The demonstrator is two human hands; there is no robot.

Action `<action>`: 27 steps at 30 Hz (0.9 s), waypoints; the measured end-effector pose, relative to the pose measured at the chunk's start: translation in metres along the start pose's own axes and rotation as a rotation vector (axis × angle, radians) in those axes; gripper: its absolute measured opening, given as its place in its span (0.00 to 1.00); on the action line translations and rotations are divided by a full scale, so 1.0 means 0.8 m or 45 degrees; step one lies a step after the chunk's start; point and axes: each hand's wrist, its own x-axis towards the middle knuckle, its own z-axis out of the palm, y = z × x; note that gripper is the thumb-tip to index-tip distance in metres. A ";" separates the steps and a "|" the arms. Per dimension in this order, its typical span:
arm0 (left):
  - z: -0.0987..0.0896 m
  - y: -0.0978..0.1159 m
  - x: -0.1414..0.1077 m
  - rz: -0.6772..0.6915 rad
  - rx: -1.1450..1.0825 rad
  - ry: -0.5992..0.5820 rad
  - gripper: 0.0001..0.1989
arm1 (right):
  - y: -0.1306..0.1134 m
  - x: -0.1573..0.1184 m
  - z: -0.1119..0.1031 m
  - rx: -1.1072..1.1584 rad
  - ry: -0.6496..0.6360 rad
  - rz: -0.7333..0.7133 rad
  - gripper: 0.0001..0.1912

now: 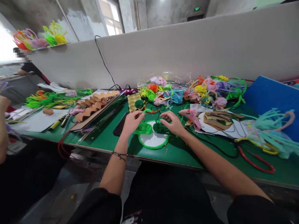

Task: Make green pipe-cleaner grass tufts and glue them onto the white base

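Note:
My left hand (132, 123) is closed, its fingertips pinching a bright green pipe cleaner (147, 110). Beneath it is a bright green looped pipe-cleaner piece (143, 128). Facing it, my right hand (173, 122) has curled fingers at a dark green pipe cleaner (158, 112), whose looped dark green part (161, 127) sits below the fingers. Both looped pieces overlap the far part of a white disc (153, 140) edged with a green pipe cleaner. The disc lies on the green table (100, 137) between my forearms.
A pink glue gun (192, 116) rests to the right, near cut cardboard (218, 120). Red-and-yellow-handled scissors (257, 161) lie by the front edge. Pipe-cleaner bundles (174, 93) line the back. Brown egg-carton strips (92, 107) and another person's arm (2, 130) are at left.

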 end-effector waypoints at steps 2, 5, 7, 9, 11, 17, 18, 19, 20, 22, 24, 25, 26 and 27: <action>-0.001 0.000 -0.004 -0.014 -0.045 -0.011 0.11 | 0.000 0.000 0.002 -0.003 -0.001 0.009 0.08; -0.002 -0.001 -0.008 -0.028 -0.087 -0.024 0.11 | -0.002 0.002 0.000 -0.011 -0.002 0.028 0.09; -0.002 -0.002 -0.008 -0.034 -0.096 -0.035 0.12 | -0.005 0.008 -0.005 -0.021 -0.002 0.037 0.10; -0.002 -0.003 -0.007 -0.028 -0.097 -0.043 0.12 | -0.011 0.015 -0.010 -0.034 -0.007 0.037 0.11; -0.001 -0.003 -0.006 -0.017 -0.091 -0.047 0.12 | -0.016 0.024 -0.015 -0.047 -0.026 0.030 0.12; -0.002 -0.003 -0.003 0.011 -0.075 -0.064 0.12 | -0.020 0.041 -0.015 -0.113 -0.210 -0.013 0.10; -0.002 -0.004 -0.002 0.010 -0.084 -0.070 0.12 | -0.019 0.043 -0.014 -0.111 -0.227 -0.014 0.09; -0.002 -0.004 -0.002 0.006 -0.097 -0.076 0.12 | -0.019 0.044 -0.012 -0.107 -0.242 -0.014 0.08; -0.002 -0.005 -0.002 0.001 -0.112 -0.078 0.12 | -0.018 0.045 -0.011 -0.104 -0.257 -0.014 0.07; -0.002 -0.006 -0.002 -0.009 -0.132 -0.074 0.12 | -0.017 0.048 -0.009 -0.093 -0.288 -0.005 0.07; -0.001 -0.007 -0.002 -0.014 -0.133 -0.067 0.11 | -0.016 0.049 -0.009 -0.074 -0.316 0.020 0.08; 0.000 -0.007 -0.002 -0.016 -0.131 -0.062 0.11 | -0.015 0.049 -0.009 -0.060 -0.330 0.037 0.08; 0.001 -0.008 -0.002 -0.017 -0.132 -0.055 0.11 | -0.014 0.049 -0.010 -0.043 -0.345 0.057 0.08; 0.002 -0.008 -0.003 -0.018 -0.135 -0.045 0.11 | -0.013 0.049 -0.011 -0.024 -0.360 0.078 0.09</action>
